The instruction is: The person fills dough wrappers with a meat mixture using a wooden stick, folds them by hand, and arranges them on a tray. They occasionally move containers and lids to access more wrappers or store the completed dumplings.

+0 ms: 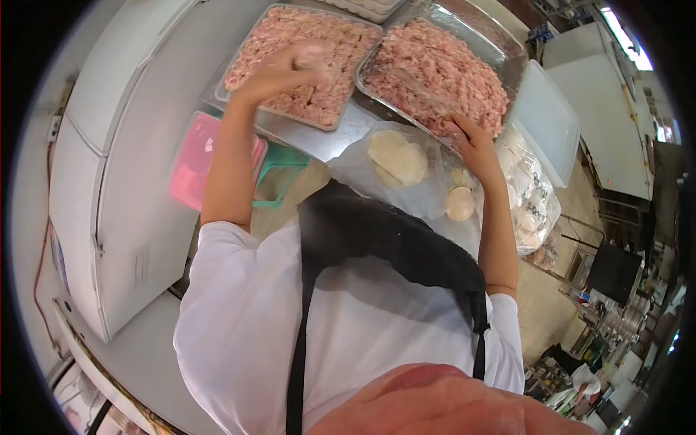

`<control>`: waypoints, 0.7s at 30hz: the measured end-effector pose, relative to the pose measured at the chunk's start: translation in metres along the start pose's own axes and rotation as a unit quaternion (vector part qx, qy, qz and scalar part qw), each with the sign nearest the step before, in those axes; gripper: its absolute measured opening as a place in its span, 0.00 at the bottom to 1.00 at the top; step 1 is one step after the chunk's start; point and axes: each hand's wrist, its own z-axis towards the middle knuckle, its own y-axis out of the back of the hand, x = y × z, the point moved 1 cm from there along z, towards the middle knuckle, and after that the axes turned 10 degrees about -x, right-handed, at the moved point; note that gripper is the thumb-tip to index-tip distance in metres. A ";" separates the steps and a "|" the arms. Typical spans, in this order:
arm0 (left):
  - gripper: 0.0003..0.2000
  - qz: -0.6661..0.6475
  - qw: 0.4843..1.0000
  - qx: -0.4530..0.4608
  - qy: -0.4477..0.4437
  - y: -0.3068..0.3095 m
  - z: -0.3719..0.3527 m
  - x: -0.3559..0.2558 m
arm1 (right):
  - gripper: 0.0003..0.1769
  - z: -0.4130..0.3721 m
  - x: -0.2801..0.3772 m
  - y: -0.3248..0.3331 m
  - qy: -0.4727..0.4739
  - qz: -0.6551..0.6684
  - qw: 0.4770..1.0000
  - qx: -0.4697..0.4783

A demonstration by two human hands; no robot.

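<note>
Meat (442,72) lay heaped in the right tray (478,32), the right hand (475,141) closed on a thin stick (420,90) at its edge, while the blurred left hand (297,64) (grip impossible to tell) hovered over the left tray (230,72) — seemingly mid-filling, with the next move calling for a clean scoop onto a wrapper (397,158).

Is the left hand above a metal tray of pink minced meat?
Yes, the left hand sits above the metal tray of pink minced meat.

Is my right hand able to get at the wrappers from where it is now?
Probably yes. The right hand is at the near rim of the meat tray. The wrappers lie uncovered on plastic just beside it, with nothing in between.
</note>
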 end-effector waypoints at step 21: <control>0.33 0.438 0.874 -0.167 0.130 0.097 -0.022 0.119 | 0.19 -0.020 -0.077 -0.033 -0.157 0.155 0.960 -0.170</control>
